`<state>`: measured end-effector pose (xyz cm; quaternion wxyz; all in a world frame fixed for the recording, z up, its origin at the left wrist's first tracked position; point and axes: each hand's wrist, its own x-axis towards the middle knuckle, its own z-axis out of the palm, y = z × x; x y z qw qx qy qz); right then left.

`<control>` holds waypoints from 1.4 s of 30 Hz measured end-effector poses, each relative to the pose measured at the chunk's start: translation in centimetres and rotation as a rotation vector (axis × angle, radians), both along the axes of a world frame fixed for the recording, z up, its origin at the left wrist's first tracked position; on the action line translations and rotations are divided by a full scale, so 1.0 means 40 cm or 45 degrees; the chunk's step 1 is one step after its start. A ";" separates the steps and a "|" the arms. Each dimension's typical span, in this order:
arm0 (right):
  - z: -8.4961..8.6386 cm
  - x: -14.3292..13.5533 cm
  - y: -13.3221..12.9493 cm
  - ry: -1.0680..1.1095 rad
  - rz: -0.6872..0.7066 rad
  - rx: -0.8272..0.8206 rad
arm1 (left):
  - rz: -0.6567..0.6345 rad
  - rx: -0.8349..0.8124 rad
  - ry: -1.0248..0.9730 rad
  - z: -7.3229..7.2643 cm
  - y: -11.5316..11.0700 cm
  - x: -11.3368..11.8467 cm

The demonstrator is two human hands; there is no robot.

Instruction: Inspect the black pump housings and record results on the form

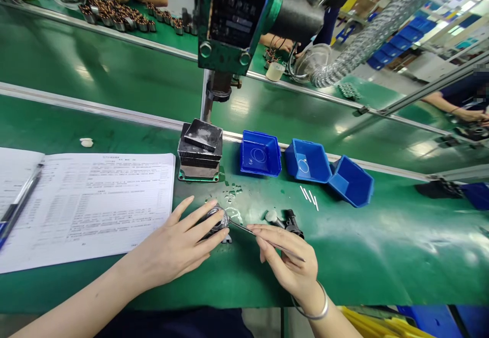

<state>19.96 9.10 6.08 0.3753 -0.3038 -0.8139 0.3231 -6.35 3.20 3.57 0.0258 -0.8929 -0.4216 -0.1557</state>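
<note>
Near the middle of the green bench, my left hand (183,246) has its fingers spread around a round dark metal part (217,219), steadying it against the bench. My right hand (288,256) pinches a slim metal pick (241,227), whose tip touches the right rim of that part. Under my left fingertips a small grey piece (227,238) partly shows. Just beyond my right fingers lie a black plastic fitting (292,223) and a grey cylindrical piece (273,218). Drops of clear liquid (232,193) dot the surface behind the round part.
A press (233,17) stands over a black metal block (200,149). Blue bins (261,172) line the back, two holding thin white rings. Short white sticks (309,197) lie before them. An open notebook (114,210) with pens is at left. People work across the bench.
</note>
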 end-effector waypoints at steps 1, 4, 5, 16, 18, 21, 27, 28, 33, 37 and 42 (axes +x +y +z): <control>0.001 -0.001 0.000 -0.002 -0.003 -0.007 | -0.001 0.001 0.000 -0.001 -0.001 0.003; 0.008 -0.004 0.001 -0.012 0.014 -0.020 | 0.007 -0.003 -0.016 -0.005 -0.007 0.008; 0.011 -0.004 0.002 -0.012 0.019 -0.016 | 0.010 -0.006 -0.026 -0.006 -0.010 0.008; 0.027 -0.005 -0.002 -0.067 0.155 -0.048 | 0.129 -0.051 -0.217 -0.024 -0.058 -0.012; 0.026 -0.008 -0.002 -0.074 0.180 -0.060 | 0.141 -0.061 -0.252 -0.024 -0.059 -0.010; 0.030 -0.015 0.001 -0.080 0.179 -0.062 | 0.165 -0.073 -0.288 -0.021 -0.057 -0.007; 0.042 -0.022 0.008 -0.103 0.125 -0.119 | 0.172 -0.081 -0.343 -0.014 -0.058 -0.002; 0.041 -0.022 0.009 -0.099 0.114 -0.140 | 0.176 -0.069 -0.362 -0.012 -0.058 -0.003; 0.023 -0.032 0.019 0.036 0.013 -0.346 | 0.250 -0.021 -0.438 -0.010 -0.045 -0.014; -0.001 -0.060 0.027 0.096 0.022 -0.382 | 0.196 -0.004 -0.375 -0.013 -0.033 -0.027; -0.018 -0.081 0.034 0.052 0.011 -0.392 | 0.092 0.015 -0.239 -0.013 -0.025 -0.041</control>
